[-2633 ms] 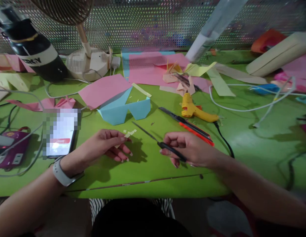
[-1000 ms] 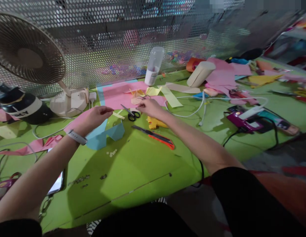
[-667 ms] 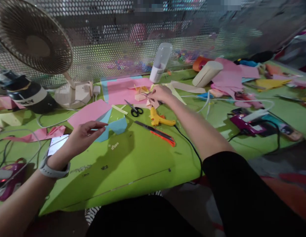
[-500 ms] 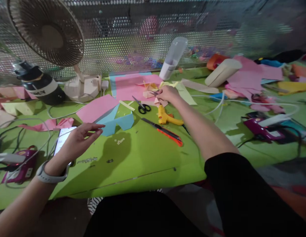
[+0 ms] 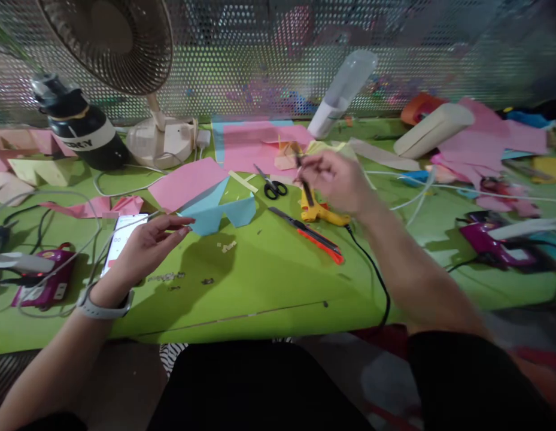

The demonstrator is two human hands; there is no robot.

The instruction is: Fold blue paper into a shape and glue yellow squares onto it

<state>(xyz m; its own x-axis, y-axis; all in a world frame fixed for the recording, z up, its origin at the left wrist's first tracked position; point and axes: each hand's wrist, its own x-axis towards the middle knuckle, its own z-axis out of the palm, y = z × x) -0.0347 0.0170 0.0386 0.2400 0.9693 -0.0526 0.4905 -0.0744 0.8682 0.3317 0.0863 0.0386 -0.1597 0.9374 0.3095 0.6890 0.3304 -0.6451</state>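
My right hand is raised over the yellow glue gun, its fingers closed on a slim dark pen-like stick. Motion blur hides the stick's exact kind. My left hand hangs open with fingers stretched out, its tips beside a folded light-blue paper cutout with notches in its lower edge. Between the hands lie black-handled scissors and an orange utility knife. A phone with a lit screen is partly under my left wrist.
A fan and a dark bottle stand at the back left. Pink paper and a clear-topped bottle are at the back. Purple boxes with cables sit at both sides. Small scraps dot the green tabletop.
My right hand has lifted from the paper pieces at the back and come nearer, with the dark stick now showing in it. My left hand stays about where it was. The view has shifted slightly.
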